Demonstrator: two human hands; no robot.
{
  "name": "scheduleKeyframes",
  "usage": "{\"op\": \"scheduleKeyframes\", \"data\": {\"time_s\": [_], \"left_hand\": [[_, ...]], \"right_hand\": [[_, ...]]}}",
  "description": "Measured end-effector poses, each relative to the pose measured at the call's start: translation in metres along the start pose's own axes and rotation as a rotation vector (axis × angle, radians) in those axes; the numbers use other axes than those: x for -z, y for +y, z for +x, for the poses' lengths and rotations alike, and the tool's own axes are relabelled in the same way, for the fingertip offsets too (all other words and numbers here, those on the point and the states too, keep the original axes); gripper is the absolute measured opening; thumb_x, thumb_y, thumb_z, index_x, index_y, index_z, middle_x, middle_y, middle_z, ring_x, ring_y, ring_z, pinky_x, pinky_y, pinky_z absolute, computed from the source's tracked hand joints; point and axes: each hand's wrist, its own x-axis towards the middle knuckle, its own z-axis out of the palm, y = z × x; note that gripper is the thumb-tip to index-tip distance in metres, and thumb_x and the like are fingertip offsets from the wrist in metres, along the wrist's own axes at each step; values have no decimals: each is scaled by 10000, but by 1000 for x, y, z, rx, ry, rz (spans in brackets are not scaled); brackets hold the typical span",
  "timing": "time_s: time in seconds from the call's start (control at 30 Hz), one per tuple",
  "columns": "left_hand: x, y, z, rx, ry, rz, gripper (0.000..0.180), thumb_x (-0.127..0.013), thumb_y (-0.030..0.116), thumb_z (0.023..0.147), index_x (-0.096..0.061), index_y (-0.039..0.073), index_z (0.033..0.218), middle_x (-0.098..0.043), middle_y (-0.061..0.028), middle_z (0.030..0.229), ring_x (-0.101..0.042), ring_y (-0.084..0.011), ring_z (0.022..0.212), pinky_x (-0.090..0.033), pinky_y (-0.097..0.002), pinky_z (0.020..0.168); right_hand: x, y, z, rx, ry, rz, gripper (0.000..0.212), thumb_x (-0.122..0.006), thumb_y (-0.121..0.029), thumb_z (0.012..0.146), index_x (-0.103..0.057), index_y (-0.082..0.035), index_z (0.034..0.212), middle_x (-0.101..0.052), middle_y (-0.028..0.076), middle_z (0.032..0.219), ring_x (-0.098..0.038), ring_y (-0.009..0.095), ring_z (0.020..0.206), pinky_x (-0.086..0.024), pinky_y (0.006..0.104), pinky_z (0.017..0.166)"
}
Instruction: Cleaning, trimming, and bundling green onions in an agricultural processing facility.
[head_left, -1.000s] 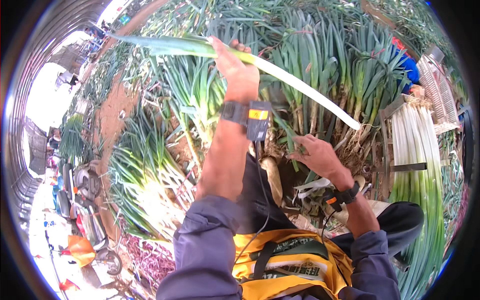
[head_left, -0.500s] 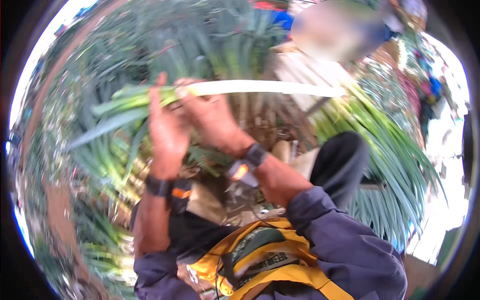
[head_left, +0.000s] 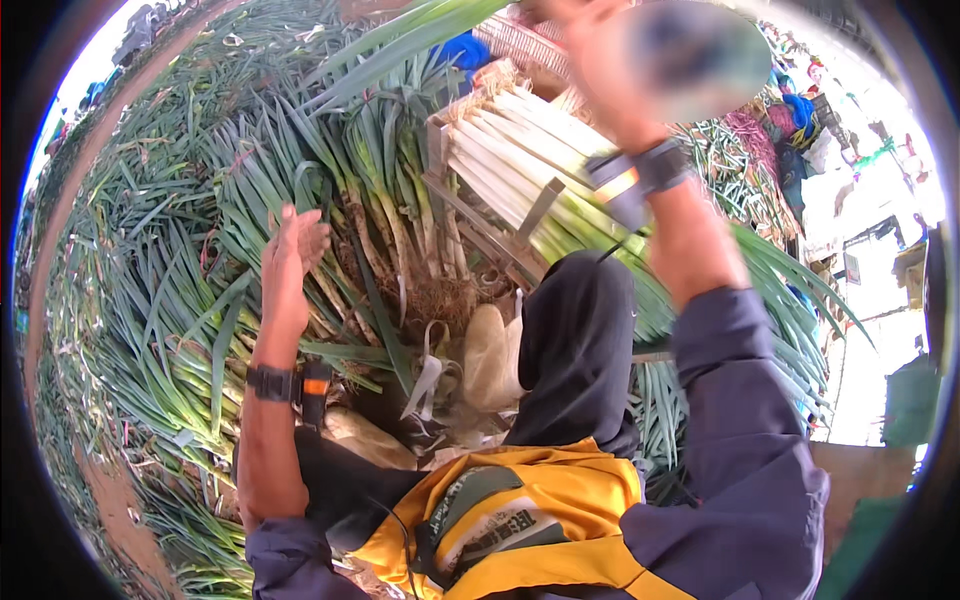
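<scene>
High at the top edge, my right hand (head_left: 598, 65) is raised, its fingertips blurred and partly cut off. It grips a leek (head_left: 415, 45), whose green leaves trail to the left; its white end is out of view. My left hand (head_left: 290, 252) is open and holds nothing, above the heap of leeks (head_left: 230, 300) on the left. Trimmed leeks with long white stalks (head_left: 515, 155) lie stacked in a wooden frame (head_left: 540, 208), below and left of my right forearm. Rooted, untrimmed leeks (head_left: 385, 190) lean between the heap and the frame.
My bent knee (head_left: 580, 310) is beside the frame. Between my feet lie scraps and a pale strip (head_left: 428, 375). Green leaves (head_left: 790, 310) hang over to the right of the frame. A blue thing (head_left: 462, 50) is at the back, near a blurred oval patch.
My right hand has swung up and to the right with the leek. My left hand has let go of it and dropped lower. The white stalks in the frame show more fully.
</scene>
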Motion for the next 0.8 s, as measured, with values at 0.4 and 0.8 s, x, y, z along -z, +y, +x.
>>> {"op": "scheduleKeyframes", "data": {"time_s": [0.4,0.8], "left_hand": [[-67,-97,53,100,-298,175,301,-576,336,1014,-686,56,1038,-633,22,886,-558,-98,794,-461,-291,724],[-109,-108,71,-157,-586,633,388,-569,300,988,-655,-62,1096,-693,-152,926,-661,-254,824,-506,-385,743]], "right_hand": [[218,29,-33,-50,-1032,-1379,229,-629,-193,833,-623,-50,1011,-667,148,748,-673,355,657,-541,461,596],[202,58,-125,-408,-1228,-1084,396,-638,-374,867,-668,17,925,-681,247,851,-669,442,839,-517,525,779]]}}
